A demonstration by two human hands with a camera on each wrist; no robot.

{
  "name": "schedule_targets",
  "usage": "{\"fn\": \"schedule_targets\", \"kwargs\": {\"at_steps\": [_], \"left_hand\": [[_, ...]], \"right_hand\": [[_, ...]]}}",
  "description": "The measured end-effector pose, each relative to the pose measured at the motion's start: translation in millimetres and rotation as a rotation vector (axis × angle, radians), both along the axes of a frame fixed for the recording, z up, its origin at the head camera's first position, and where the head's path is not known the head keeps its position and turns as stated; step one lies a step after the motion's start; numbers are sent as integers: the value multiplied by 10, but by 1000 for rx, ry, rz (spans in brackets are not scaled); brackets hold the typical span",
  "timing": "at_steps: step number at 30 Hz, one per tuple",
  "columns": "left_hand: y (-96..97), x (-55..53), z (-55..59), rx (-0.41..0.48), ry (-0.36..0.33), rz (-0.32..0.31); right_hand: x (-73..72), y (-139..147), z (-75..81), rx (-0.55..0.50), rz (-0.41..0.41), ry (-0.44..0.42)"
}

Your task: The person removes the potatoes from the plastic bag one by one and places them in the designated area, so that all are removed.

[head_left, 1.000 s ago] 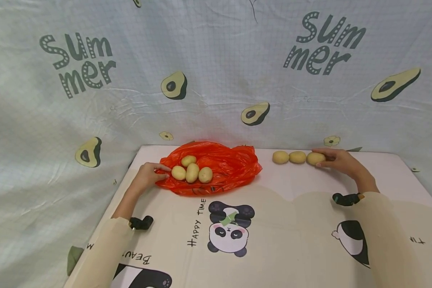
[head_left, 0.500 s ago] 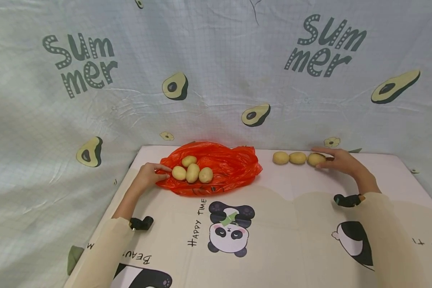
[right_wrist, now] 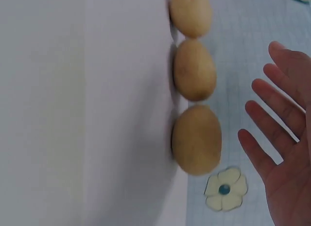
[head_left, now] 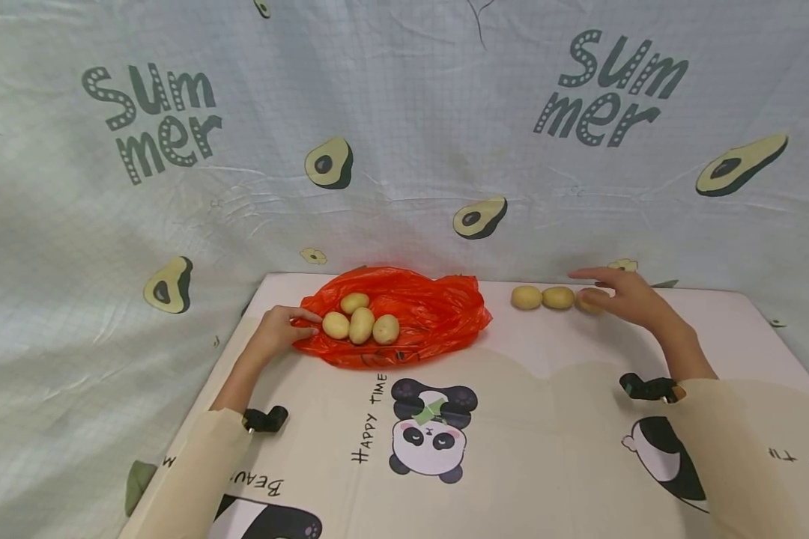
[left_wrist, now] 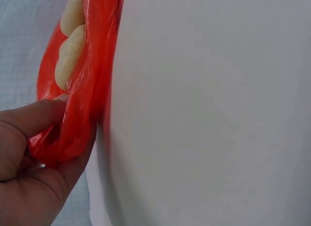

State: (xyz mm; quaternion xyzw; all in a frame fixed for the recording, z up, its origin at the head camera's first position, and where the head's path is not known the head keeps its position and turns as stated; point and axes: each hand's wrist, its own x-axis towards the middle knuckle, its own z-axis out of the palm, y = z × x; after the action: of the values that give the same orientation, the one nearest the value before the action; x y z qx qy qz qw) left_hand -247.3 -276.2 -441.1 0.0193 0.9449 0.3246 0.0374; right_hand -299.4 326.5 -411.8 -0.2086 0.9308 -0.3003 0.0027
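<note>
A red plastic bag (head_left: 438, 314) lies spread near the table's far edge, with several potatoes (head_left: 361, 326) clustered on its left part. My left hand (head_left: 276, 331) pinches the bag's left edge; in the left wrist view a fold of red film (left_wrist: 73, 133) sits between thumb and fingers. To the right, three potatoes stand in a row: a left one (head_left: 526, 297), a middle one (head_left: 558, 298) and a right one (right_wrist: 197, 140). Over the right one hovers my right hand (head_left: 627, 296), partly hiding it in the head view. The right wrist view shows its fingers spread, apart from the potatoes.
The table (head_left: 512, 449) has a cover printed with pandas and lettering. Behind it and at the left hangs a pale cloth (head_left: 391, 112) with avocado and lettering prints. Each wrist carries a small black camera, such as the right one (head_left: 647, 387).
My right hand has let go of the right-hand potato and lifted off it, its fingers straightening. The left hand keeps its place at the bag, and the potatoes lie as before.
</note>
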Motion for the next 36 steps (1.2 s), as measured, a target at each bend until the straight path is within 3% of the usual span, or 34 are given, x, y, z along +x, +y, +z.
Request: {"fn": "schedule_targets", "kwargs": {"at_steps": [8,17,36], "left_hand": [[2,7,16,-1,-5,1],[-8,10,20,15,5,5],[4,35,40,52,34,29]], "right_hand": [[127,-249,-1,20,76,70],[242,-412,7,38,172,93],[579,-875,4,23,245,198]]}}
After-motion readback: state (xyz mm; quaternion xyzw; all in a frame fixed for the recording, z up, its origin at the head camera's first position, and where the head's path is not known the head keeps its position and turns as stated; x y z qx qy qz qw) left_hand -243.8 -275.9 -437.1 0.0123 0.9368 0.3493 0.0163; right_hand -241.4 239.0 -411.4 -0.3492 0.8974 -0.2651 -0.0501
